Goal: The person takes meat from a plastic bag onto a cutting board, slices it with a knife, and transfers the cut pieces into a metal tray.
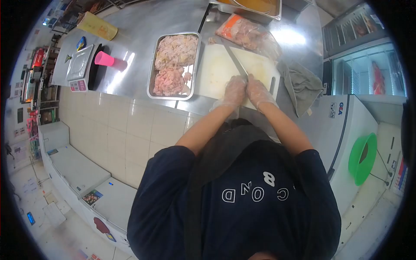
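Observation:
My right hand (258, 91), in a clear plastic glove, is closed at the near end of a long kitchen knife (234, 58); the handle is hidden. The blade points away and to the left, over the white cutting board (212, 73). Close beside it, my left hand (234, 90), also gloved, has its fingers curled near the base of the blade. Whatever those fingers hold, if anything, is hidden. Left of the board stands a metal tray (191, 69) with pale chopped meat (177, 51) and a pinker heap of meat (169, 82).
A plastic bag of meat (245, 32) lies behind the board, and a grey cloth (302, 84) lies to its right. A pink cup (104, 58), a scale (79, 65) and a yellow container (97, 26) stand at left. An open freezer (355, 71) is at right, with a green basin (363, 159) nearby.

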The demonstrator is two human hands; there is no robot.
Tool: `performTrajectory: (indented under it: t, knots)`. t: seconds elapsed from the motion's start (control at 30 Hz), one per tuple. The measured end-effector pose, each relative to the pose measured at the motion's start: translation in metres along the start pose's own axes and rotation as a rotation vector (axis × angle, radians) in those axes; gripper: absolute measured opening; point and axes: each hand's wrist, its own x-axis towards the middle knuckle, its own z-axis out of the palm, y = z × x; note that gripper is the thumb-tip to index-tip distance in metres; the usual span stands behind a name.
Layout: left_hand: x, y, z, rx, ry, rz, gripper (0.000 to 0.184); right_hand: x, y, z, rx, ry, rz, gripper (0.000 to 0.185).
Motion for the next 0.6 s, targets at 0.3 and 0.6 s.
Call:
performTrajectory:
  t: [0.3,0.6]
  knots:
    - [0.015,-0.023,-0.012,-0.145,0.188,-0.140,0.016,-0.123,0.075,0.007,0.086,-0.030,0.112,0.033]
    - [0.042,-0.011,0.027,0.114,-0.198,-0.051,0.019,-0.146,0.094,0.021,0.210,0.423,0.127,0.039]
